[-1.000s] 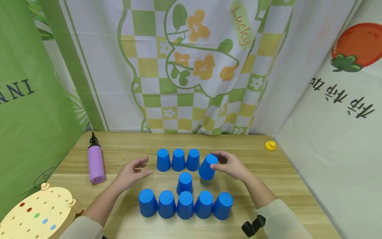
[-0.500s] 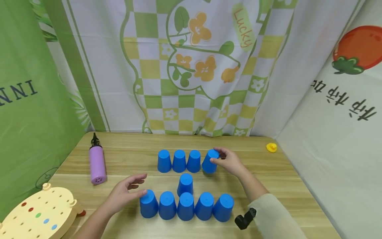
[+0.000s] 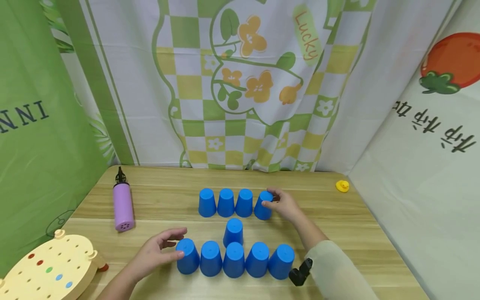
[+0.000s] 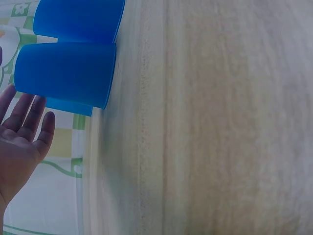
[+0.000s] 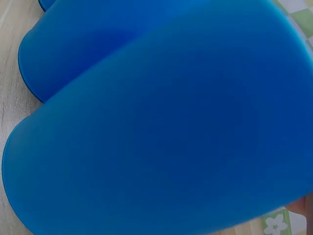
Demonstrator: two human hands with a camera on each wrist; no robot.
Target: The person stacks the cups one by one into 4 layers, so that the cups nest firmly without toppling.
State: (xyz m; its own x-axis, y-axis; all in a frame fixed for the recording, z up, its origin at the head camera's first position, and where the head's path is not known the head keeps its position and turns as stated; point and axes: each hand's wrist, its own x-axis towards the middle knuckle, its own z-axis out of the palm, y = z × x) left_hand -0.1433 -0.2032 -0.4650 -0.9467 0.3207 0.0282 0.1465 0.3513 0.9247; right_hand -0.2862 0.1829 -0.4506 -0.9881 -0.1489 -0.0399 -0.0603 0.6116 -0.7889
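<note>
Upside-down blue cups stand on the wooden table. At the right end of the back row, my right hand (image 3: 284,205) holds a cup (image 3: 263,210) between thumb and fingers near its top. That cup (image 5: 171,132) fills most of the right wrist view and hides nearly all of the hand. My left hand (image 3: 151,255) is at the leftmost cup (image 3: 189,261) of the front row, thumb tip over its upper side. In the left wrist view, the left hand's loosely extended fingers (image 4: 33,117) are right beside a cup (image 4: 66,71). One single cup (image 3: 234,231) stands between the rows.
A purple hand pump (image 3: 123,208) lies at the left. In the lower left corner is a cream round pegged board (image 3: 48,266) with coloured dots. A yellow toy duck (image 3: 342,186) sits at the far right corner. Printed curtains (image 3: 262,146) hang behind the table (image 3: 318,241).
My right hand has moved the tilted cup back onto the right end of the back row, where it now stands upright. The left hand has come down toward the front row's leftmost cup.
</note>
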